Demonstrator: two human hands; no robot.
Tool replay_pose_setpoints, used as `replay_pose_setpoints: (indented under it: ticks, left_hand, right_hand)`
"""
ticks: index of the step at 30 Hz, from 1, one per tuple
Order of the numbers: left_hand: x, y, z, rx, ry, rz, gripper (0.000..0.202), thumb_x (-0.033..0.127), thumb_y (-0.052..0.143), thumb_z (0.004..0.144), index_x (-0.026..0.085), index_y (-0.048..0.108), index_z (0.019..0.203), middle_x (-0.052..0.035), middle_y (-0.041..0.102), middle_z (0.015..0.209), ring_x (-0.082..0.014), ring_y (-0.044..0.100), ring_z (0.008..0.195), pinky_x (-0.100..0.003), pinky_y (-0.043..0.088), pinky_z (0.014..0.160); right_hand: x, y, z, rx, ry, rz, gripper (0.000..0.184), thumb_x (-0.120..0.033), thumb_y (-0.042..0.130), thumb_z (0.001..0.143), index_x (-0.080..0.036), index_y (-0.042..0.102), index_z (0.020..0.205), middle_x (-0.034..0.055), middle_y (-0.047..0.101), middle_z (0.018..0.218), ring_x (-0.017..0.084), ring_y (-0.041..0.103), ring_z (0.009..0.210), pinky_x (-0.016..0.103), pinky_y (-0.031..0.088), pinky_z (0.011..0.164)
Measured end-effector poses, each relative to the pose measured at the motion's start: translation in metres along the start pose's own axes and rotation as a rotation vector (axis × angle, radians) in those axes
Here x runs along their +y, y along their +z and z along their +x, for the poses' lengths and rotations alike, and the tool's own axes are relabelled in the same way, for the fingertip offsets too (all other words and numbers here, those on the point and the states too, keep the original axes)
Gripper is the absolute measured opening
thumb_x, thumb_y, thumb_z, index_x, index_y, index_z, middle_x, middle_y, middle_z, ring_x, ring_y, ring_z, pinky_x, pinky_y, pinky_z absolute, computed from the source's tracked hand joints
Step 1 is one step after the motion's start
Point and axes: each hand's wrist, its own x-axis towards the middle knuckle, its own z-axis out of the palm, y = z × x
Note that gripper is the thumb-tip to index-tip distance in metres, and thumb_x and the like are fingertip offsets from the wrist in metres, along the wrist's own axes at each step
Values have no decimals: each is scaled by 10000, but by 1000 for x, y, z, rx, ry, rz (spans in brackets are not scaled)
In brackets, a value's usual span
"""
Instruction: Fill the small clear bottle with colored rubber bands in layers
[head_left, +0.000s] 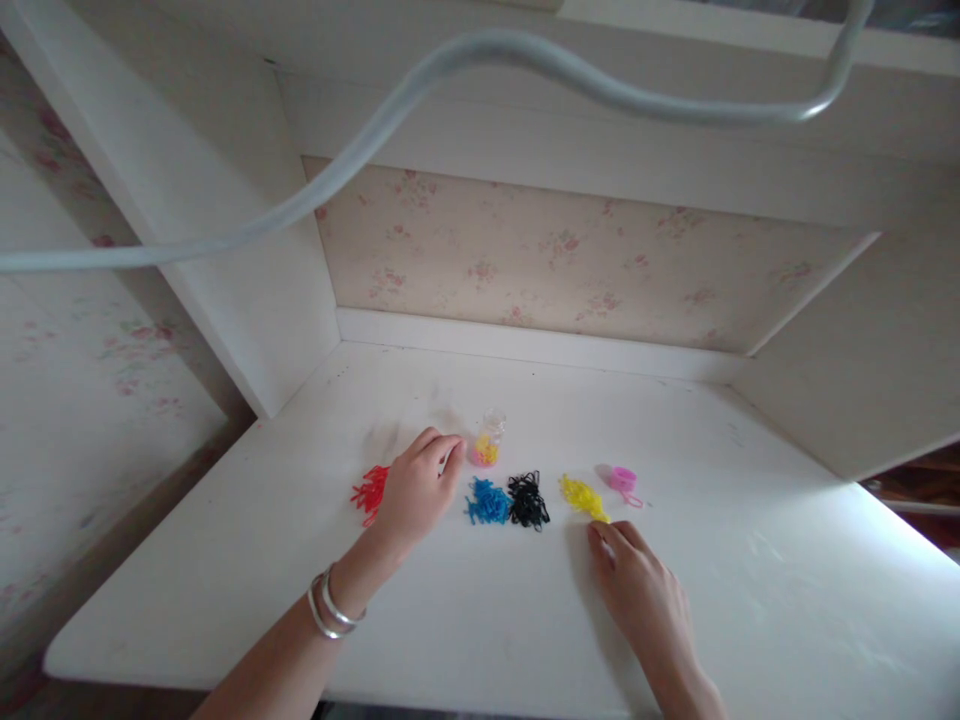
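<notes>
Head view: small yellow rubbery-looking loops (583,497) lie in a loose pile on the white counter (465,620), right hand (643,580) at their near end, thumb and fingertips drawn close together; can't tell if a loop is between them. Left hand (420,480) is half-curled, thumb near fingers, just beside a small clear bottle with a pink base (489,438) and partly covering a pile of red loops (370,492) from view; can't tell if it holds anything. Bottle has yellow pieces inside, low down. Blue loops (487,501) sit right next to black loops (529,500), between the hands. Small pink cap with a loop tail (622,480) is just right of the yellow pile. Handling guess: loops feather-light, soft, stretchy, prone to tangling; best pinched singly at a pile edge. Bottle looks light, stiff, probably slick and easily tipped; hold round the body, low.
</notes>
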Motion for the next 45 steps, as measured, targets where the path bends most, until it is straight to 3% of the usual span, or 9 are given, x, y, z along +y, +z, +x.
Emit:
replay_pose_setpoints:
  ticks: [4,10,17,22,26,35,37,41,45]
  left_hand:
    - [-6,7,-6,-32,-13,-19,237,285,442,942,192,656,901,-30,620,842,-132,569,757,-227,431,680]
    - [-8,11,-10,-91,-16,4,244,278,430,945,194,655,901,-23,624,839,-122,567,726,-225,435,692]
    - [-7,13,-14,-139,-19,42,257,294,418,950,203,655,911,-21,633,869,-120,581,732,-227,441,704]
    - [-6,14,-15,-162,-19,90,256,291,422,947,204,656,895,-23,629,864,-125,593,745,-231,447,706]
    - [-4,14,-16,-163,-8,118,265,289,411,950,209,657,893,-22,628,855,-127,595,728,-233,444,684]
    - [-1,12,-17,-169,-4,131,277,293,392,955,219,641,862,-20,626,854,-120,592,703,-227,437,659]
    - [-2,11,-16,-166,-6,129,274,287,394,953,215,644,866,-22,626,852,-120,591,705,-225,435,659]
    - [-2,11,-16,-169,-1,129,273,284,391,954,214,643,874,-24,628,864,-122,592,726,-223,434,666]
    - [-3,12,-17,-188,-2,132,268,273,392,954,213,635,859,-21,624,864,-124,593,725,-230,434,662]
  right_hand:
    - [1,2,4,71,62,-29,354,-420,345,952,-300,554,1212,32,630,1132,168,638,702,270,357,524]
    - [8,6,7,40,28,-15,333,-388,325,958,-295,627,1063,7,613,1184,165,632,744,278,355,558]
    - [12,7,1,27,24,91,370,-378,262,969,-246,596,1056,38,602,1159,152,624,748,274,368,582]
    - [18,11,0,25,45,141,376,-467,309,946,-263,602,1065,27,612,1125,160,625,755,276,383,597]
    - [22,15,-3,74,26,217,382,-431,299,945,-252,631,1008,29,623,1113,162,626,767,281,406,644]
    - [21,13,3,184,98,473,448,-567,413,859,-230,695,945,59,680,1051,154,603,627,287,460,667]
    - [22,11,8,186,145,533,464,-586,448,826,-219,707,944,65,703,982,159,612,612,283,467,646]
    - [14,2,15,145,257,697,540,-627,510,785,-188,701,1033,43,682,650,165,595,527,260,445,534]
    - [-21,-19,25,133,159,877,515,-615,559,784,-183,691,1031,22,640,594,170,597,553,254,434,520]
